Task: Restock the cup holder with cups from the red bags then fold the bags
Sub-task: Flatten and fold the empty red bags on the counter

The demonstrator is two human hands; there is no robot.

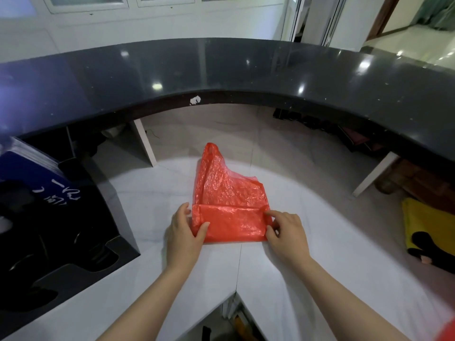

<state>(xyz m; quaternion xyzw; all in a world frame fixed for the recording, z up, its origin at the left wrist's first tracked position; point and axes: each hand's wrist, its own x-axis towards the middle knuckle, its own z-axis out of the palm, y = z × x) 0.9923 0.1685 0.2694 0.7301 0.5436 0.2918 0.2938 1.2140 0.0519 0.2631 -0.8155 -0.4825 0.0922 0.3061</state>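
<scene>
Red bag lies flat on the white desk, near its middle, in front of the raised dark counter. We note its near edge is folded up into a flat band that runs across the bag's width; the far part, with one handle loop, stands crumpled and points away from us.

Left hand: we record the thumb lying on top of the folded band at its left end, fingers curled at the bag's left edge, so this grip pinches the bag. Right hand: index finger extended along the band's upper right corner, thumb against the right edge; this grip also pinches the bag there. Both forearms reach in from the lower edge of the view.

Left of the bag, on the desk, we see a black tray with shaped recesses, and behind it a blue box with white handwriting. At far right a yellow item with a black object on it lies at the desk's edge. A small white mark shows on the front edge of the dark counter. A red patch shows at the lower right corner; we cannot tell what it is.
</scene>
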